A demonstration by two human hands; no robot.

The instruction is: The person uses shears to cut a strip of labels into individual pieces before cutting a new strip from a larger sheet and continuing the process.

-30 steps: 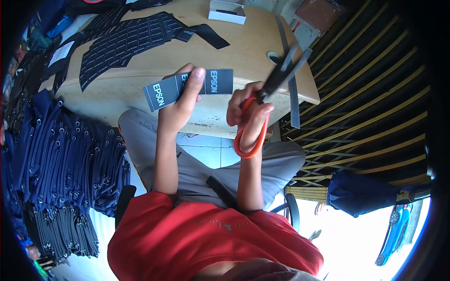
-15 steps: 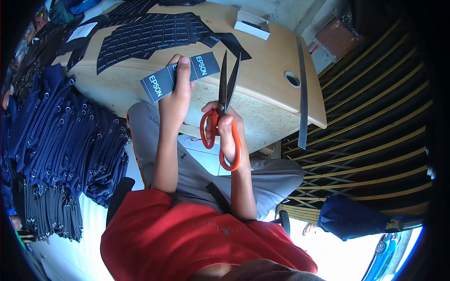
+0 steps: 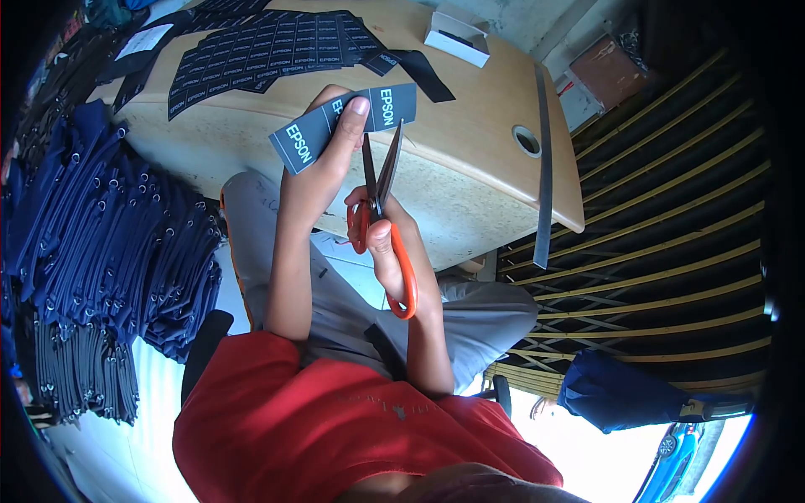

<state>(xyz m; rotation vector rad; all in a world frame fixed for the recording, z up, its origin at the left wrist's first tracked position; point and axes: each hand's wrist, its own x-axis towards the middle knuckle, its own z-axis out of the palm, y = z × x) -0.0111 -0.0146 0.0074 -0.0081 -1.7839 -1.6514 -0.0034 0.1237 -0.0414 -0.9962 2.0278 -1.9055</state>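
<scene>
My left hand (image 3: 331, 155) pinches a dark label strip (image 3: 298, 144) printed with EPSON, thumb on top across its middle. My right hand (image 3: 394, 256) is wrapped round the red handles of a pair of scissors (image 3: 377, 199). The scissor blades are parted and point up at the lower edge of the strip's right part; whether they touch it I cannot tell. Behind the strip, many dark EPSON label sheets (image 3: 264, 54) lie spread over the wooden table (image 3: 470, 109).
A long dark metal strip (image 3: 543, 176) lies across the table's right side, beside a round hole (image 3: 526, 141). A small white box (image 3: 457, 39) stands at the back. Stacks of blue straps (image 3: 126, 226) hang at the left, and a folding lattice gate (image 3: 654, 226) stands at the right.
My left hand and the strip have moved slightly right. The scissors have come down and left, their tips now by the strip's lower edge, with the blades spread wider.
</scene>
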